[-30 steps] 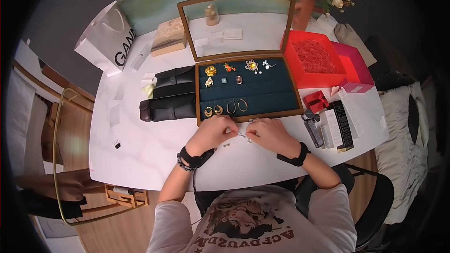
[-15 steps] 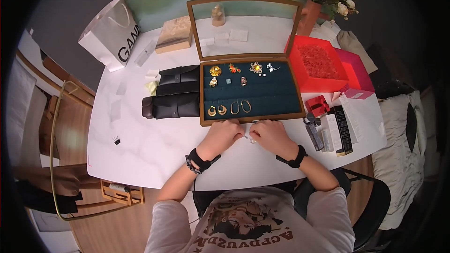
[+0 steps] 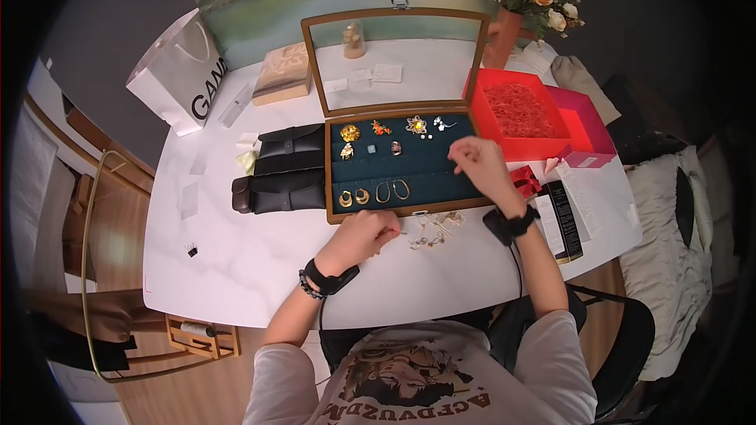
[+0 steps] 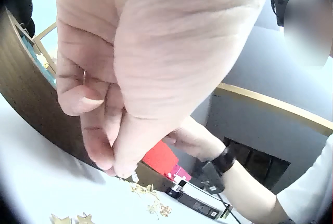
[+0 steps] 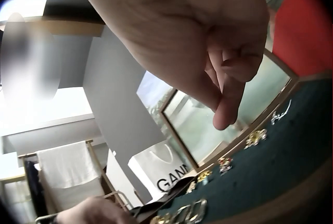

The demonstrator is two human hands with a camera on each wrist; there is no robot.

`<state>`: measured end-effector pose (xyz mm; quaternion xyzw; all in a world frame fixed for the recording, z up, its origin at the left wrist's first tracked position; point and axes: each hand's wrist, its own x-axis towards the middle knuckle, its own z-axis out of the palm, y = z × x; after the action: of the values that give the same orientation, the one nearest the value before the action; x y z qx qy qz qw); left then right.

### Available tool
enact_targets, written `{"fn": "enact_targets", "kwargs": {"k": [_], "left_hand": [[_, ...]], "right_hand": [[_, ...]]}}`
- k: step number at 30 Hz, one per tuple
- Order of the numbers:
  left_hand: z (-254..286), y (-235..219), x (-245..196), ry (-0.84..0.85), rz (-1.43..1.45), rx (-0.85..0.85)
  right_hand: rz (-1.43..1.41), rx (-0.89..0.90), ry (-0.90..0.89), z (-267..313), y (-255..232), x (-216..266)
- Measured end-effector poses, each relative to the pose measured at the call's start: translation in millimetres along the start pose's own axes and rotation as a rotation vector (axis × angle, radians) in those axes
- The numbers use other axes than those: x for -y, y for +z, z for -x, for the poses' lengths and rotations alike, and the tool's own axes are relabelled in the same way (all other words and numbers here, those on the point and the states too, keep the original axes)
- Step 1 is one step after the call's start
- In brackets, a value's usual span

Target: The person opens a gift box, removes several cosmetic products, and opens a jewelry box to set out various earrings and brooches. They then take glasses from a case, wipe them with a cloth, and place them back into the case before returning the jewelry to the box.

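Note:
In the head view the left hand [image 3: 358, 238] is below the jewelry box [image 3: 441, 165], a small piece [image 3: 403, 233] pinched at its fingertips. Thumb and finger meet in the left wrist view, a shiny bit [image 4: 134, 176] beside them. Over the right part of the open box hangs the right hand [image 3: 482, 167], thumb and finger together; whether they hold anything cannot be made out. The teal lining bears a yellow flower brooch [image 3: 416, 124], gold hoops [image 3: 361, 197], a ring [image 3: 396, 148] and other pieces. Tangled jewelry [image 3: 435, 230] lies between the hands.
Left of the box are black pouches [image 3: 287, 193], a paper bag [image 3: 175, 75] and a clip [image 3: 191, 250]. At the right stand a red box [image 3: 520, 149], a black carton [image 3: 563, 216] and a flower vase [image 3: 504, 38]. The glass lid [image 3: 398, 102] stands raised behind.
The right hand has left the left hand's side and risen over the box's right part, uncovering the jewelry on the table. The left hand has stayed near the box's front edge.

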<state>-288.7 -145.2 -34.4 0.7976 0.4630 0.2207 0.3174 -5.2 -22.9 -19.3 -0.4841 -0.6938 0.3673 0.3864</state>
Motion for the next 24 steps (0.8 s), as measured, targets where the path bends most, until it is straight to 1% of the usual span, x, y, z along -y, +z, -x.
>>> {"fn": "enact_targets", "kwargs": {"k": [1,2,3,4,5,7,8,10,11,13,16,17,19,24], "left_hand": [[0,-1,1,0.004,0.000,0.001],[0,-2,3,0.021,0.064,-0.034],[-1,-3,4,0.041,0.129,-0.069],[-1,-4,3,0.050,0.133,-0.065],[-1,-5,2,0.037,0.140,-0.078],[1,-8,1,0.025,0.146,-0.094],[1,-7,2,0.031,0.148,-0.093],[2,-4,7,-0.005,0.195,-0.107],[2,-5,6,-0.003,0.196,-0.110],[2,-5,3,0.008,0.198,-0.106],[2,-2,4,0.030,0.217,-0.114],[2,-2,6,0.028,0.218,-0.115],[2,0,8,0.053,0.197,-0.125],[2,-2,6,0.048,0.196,-0.127]], "right_hand": [[0.024,-0.056,-0.036,-15,-3,-12],[0.026,-0.060,-0.037,-29,-3,-24],[0.075,-0.075,-0.081,-42,-3,-36],[0.127,-0.091,-0.124,-51,-6,-46],[0.135,-0.099,-0.123,-58,-7,-52],[0.121,-0.021,-0.002,-70,-3,-56],[0.125,-0.026,-0.002,-74,-2,-58],[0.206,0.004,0.086,-81,1,-60],[0.209,0.004,0.084,-81,1,-59],[0.453,-0.106,0.018,-78,2,-57],[0.506,-0.141,0.003,-78,4,-64],[0.506,-0.139,0.003,-79,4,-65],[0.357,-0.116,0.064,-82,3,-66],[0.305,-0.107,0.080,-81,4,-66]]}}
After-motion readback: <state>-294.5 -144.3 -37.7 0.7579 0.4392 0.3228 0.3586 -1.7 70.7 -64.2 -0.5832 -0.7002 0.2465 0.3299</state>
